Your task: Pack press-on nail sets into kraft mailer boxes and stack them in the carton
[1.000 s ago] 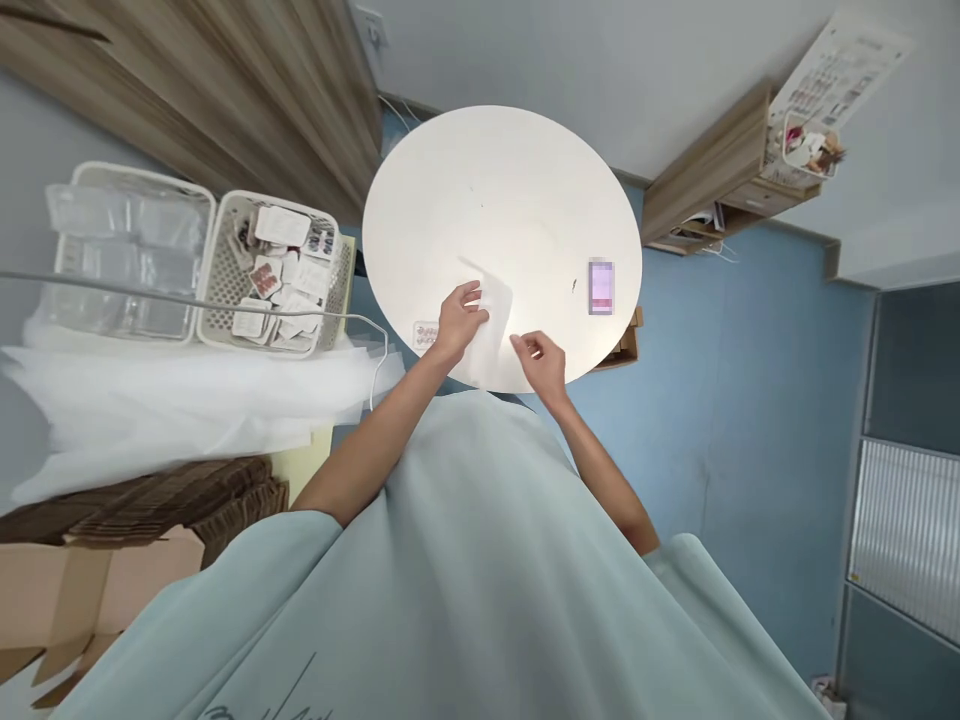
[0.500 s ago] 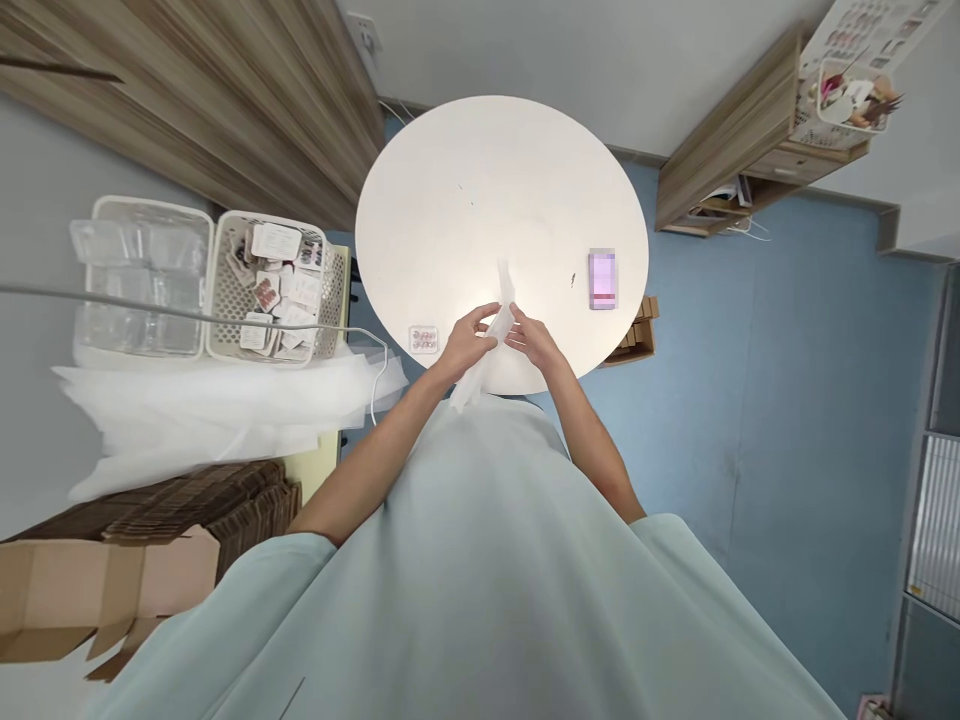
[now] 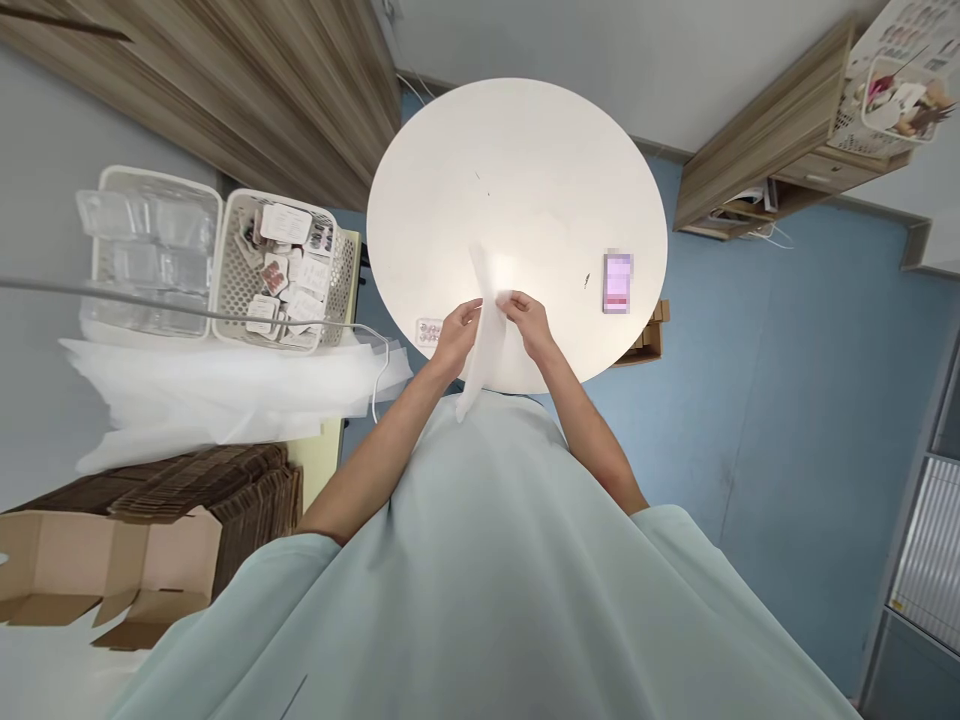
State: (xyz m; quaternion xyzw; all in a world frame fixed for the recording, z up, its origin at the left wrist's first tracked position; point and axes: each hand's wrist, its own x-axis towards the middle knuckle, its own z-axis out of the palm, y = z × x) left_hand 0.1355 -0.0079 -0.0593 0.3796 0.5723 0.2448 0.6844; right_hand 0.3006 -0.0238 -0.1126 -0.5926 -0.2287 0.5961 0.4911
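A thin, translucent white foam sheet [image 3: 489, 338] is held up over the near part of the round white table [image 3: 517, 140]. One end reaches toward the table's middle, and the lower end hangs by my shirt. My left hand [image 3: 457, 336] pinches its left side with closed fingers. On the other side, my right hand [image 3: 528, 320] grips the sheet's edge between thumb and fingers. Just left of my left hand lies a small clear case [image 3: 427, 332] with pinkish pieces inside, partly covered by the hand.
A pixelated phone-like object [image 3: 617, 282] lies on the table's right. To the left stand a basket of clear plastic boxes [image 3: 150, 250], a basket of small packs [image 3: 281, 270], stacked white sheets [image 3: 225, 385] and cardboard boxes [image 3: 142, 570]. A grey cable [image 3: 187, 312] crosses there.
My hands have moved a little apart, and the white foam sheet between them is spread wider and flatter. The whole view has shifted slightly.
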